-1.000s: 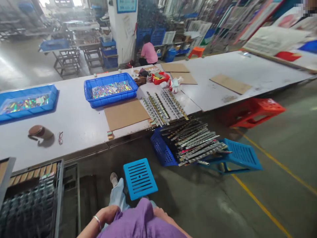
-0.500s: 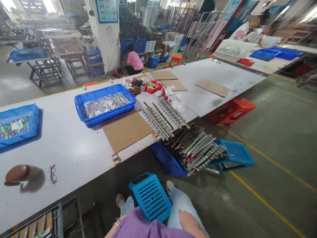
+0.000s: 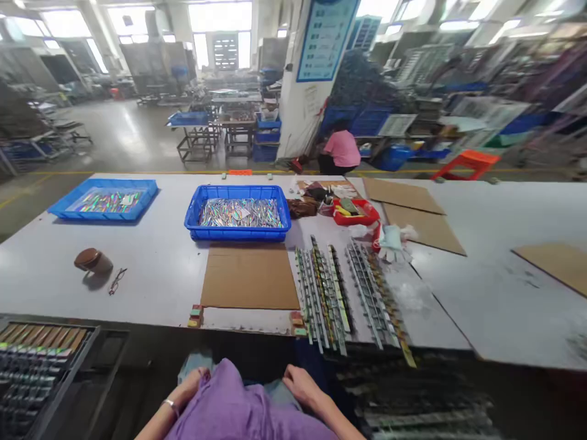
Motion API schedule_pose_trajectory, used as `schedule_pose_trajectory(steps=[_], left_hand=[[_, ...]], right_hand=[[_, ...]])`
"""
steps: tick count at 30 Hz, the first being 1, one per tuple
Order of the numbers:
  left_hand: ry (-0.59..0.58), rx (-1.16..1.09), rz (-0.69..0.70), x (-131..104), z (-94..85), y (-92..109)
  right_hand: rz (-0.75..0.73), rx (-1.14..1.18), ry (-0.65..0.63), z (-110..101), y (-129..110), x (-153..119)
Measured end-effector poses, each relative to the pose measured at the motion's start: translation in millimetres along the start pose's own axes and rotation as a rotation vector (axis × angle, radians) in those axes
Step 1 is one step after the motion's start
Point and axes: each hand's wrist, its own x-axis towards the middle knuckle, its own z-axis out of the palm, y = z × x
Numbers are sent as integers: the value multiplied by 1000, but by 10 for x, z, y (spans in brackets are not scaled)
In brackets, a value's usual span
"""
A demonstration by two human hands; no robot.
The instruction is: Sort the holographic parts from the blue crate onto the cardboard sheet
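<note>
Both hands resting on the lap, below the table edge.

The left hand (image 3: 191,382) and right hand (image 3: 300,385) lie loosely open on the purple garment (image 3: 238,409), holding nothing. On the table (image 3: 151,269) beyond them lie a cardboard sheet (image 3: 250,276), rows of holographic strips (image 3: 342,290) to its right, and behind it a blue tray (image 3: 238,214) of shiny pieces.

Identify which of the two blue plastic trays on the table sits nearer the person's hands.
The deeper blue plastic tray of shiny strips, directly behind the brown cardboard sheet; the shallower blue tray lies farther left.
</note>
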Motion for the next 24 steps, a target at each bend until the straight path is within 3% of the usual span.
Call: schedule_pose_trajectory(steps=[2,4,7,11,17,20,24], left_hand=[[29,-34,-21,-63,-7,53],[58,-111,-18,-91,-136,82],[145,-212,37,72,-564,136],[335,-215,136,717,-1462,373],[625,25,198,1827,-2830,1229],[641,64,159,2324,-3251,1603],[620,98,4,2858,-3499,1806]], right_hand=[[-68,-36,-9,-401,-51,247],[-124,-49,-9,-747,-166,500],[-173,-41,30,-1152,-392,862],[-188,-12,121,-1590,-674,1219],[-170,-49,285,-2426,-1085,1798],[-161,-108,367,-2871,-1241,2327],[-110,-190,377,-3256,-1301,3099]])
